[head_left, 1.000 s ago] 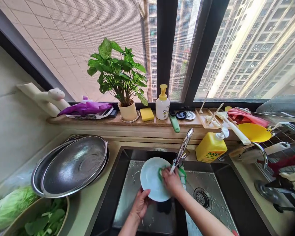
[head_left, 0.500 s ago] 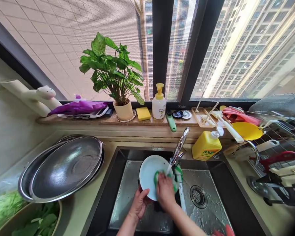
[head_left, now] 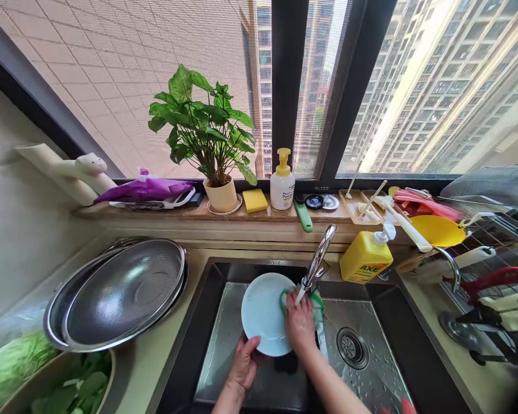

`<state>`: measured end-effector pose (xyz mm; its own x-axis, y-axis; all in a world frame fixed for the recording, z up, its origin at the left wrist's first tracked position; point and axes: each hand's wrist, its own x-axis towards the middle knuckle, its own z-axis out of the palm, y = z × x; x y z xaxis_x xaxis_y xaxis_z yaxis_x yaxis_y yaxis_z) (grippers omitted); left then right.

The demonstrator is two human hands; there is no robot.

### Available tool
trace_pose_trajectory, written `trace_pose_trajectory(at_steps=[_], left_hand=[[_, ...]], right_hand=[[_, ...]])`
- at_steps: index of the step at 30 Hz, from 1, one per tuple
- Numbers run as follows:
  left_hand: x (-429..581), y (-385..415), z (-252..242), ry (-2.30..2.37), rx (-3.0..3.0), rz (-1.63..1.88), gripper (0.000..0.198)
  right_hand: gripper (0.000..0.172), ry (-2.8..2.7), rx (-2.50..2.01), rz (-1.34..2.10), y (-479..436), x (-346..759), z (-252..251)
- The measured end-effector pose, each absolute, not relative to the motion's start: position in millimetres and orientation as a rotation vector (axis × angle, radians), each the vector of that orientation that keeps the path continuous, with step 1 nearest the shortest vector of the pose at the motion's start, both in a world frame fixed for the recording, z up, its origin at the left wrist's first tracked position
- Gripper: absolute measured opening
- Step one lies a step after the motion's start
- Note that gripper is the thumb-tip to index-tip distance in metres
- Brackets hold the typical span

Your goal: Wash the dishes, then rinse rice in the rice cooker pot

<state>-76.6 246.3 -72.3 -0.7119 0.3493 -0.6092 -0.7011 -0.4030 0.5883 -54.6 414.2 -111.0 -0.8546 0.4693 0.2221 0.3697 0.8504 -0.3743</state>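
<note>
Shifted toward the plate's right rim, the right hand [head_left: 301, 326] is pressed, fingers closed on a green scouring pad [head_left: 284, 298], against a pale blue plate [head_left: 263, 313], gripped at its lower rim by the left hand [head_left: 243, 363] just below the faucet [head_left: 319, 259].

Dark-framed window [head_left: 288, 86], mesh screen [head_left: 112, 86], high-rise towers [head_left: 449, 75] outside; wooden sill [head_left: 323, 214] below; pale wall [head_left: 26, 230] left; daylight.
</note>
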Motion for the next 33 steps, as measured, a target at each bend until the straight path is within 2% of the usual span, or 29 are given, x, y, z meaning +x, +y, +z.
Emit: trace_pose_trajectory(at_steps=[3, 6, 11, 19, 22, 27, 30, 33], left_hand=[[-73, 253, -73, 1.148, -0.445, 2.108, 0.069], [-65, 259, -73, 1.168, -0.309, 2.038, 0.062], [-61, 264, -72, 1.241, -0.237, 1.990, 0.051], [-72, 254, -71, 0.896, -0.204, 1.978, 0.059], [-78, 250, -71, 0.719, -0.292, 2.024, 0.061], [-90, 257, -55, 0.763, -0.619, 2.049, 0.038], [-95, 255, -48, 0.820, -0.730, 2.117, 0.044], [-96, 249, -46, 0.918, -0.723, 2.088, 0.048]], right_hand=[[0.043, -2.561, -0.741, 0.631, 399, -43, -124], [0.045, -2.310, -0.816, 0.888, 391, -59, -121], [0.047, -2.161, -0.656, 1.210, 383, -84, -98], [0.037, -2.280, -0.447, 1.615, 347, -46, -63], [0.037, -2.406, -0.403, 1.558, 342, -33, -53], [0.038, -2.692, -0.080, 1.257, 345, -3, -56], [0.037, -2.829, 0.145, 1.042, 370, 10, -65], [0.030, -2.826, 0.032, 0.816, 409, 2, -73]])
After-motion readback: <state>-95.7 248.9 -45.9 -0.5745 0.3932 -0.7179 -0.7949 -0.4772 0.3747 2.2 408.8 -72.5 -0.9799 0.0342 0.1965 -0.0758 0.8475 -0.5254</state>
